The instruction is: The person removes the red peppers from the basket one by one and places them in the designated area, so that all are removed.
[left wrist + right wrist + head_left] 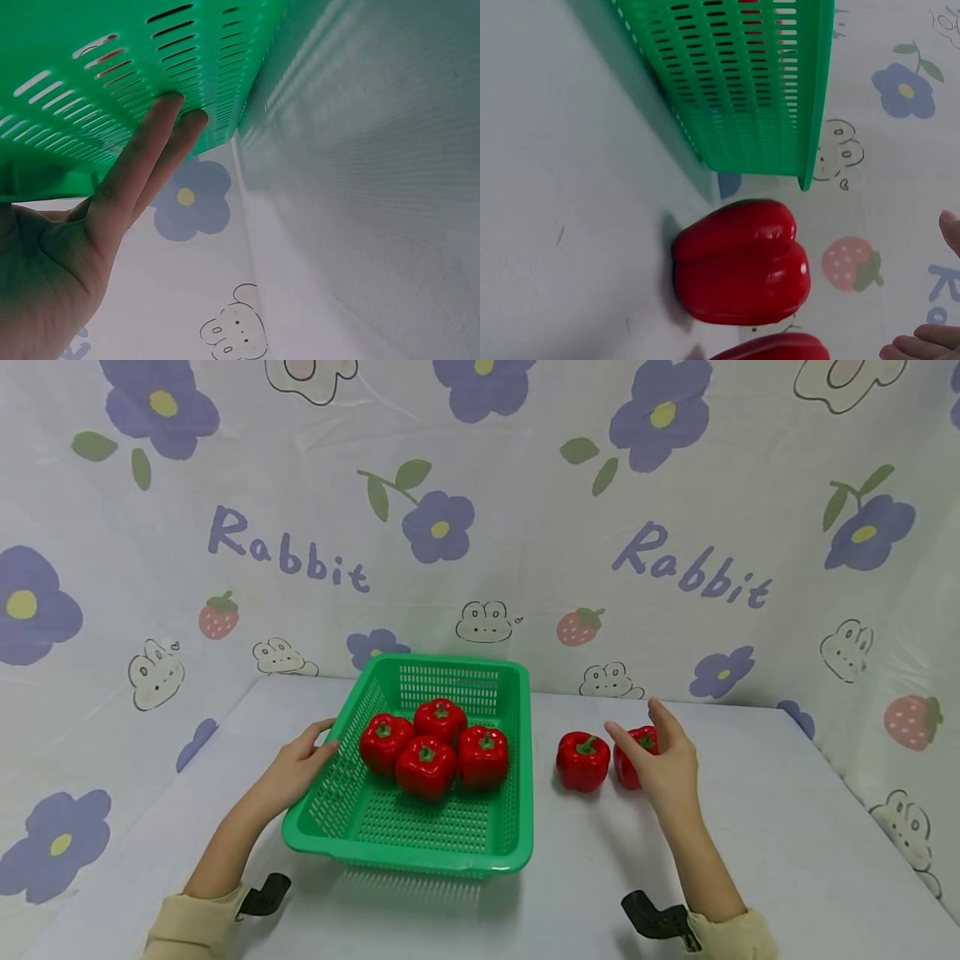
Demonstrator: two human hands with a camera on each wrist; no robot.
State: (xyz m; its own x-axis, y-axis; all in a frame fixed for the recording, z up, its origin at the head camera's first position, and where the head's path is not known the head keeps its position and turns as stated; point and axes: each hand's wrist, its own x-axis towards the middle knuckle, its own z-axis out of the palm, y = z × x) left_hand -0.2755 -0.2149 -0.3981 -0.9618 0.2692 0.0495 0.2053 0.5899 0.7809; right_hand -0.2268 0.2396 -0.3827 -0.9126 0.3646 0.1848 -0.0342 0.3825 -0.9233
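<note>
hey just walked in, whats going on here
A person is handling red peppers and a green basket. Their left hand touches the basket's left side. Four red peppers sit in it, and two more stand on the white table to its right: a nearer pepper and a farther pepper. The right hand is by the farther one, thumb and fingers apart, holding nothing.

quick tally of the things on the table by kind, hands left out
Red peppers: 6 (4 in the basket, 2 on the table)
Green basket: 1
Total: 7
</note>
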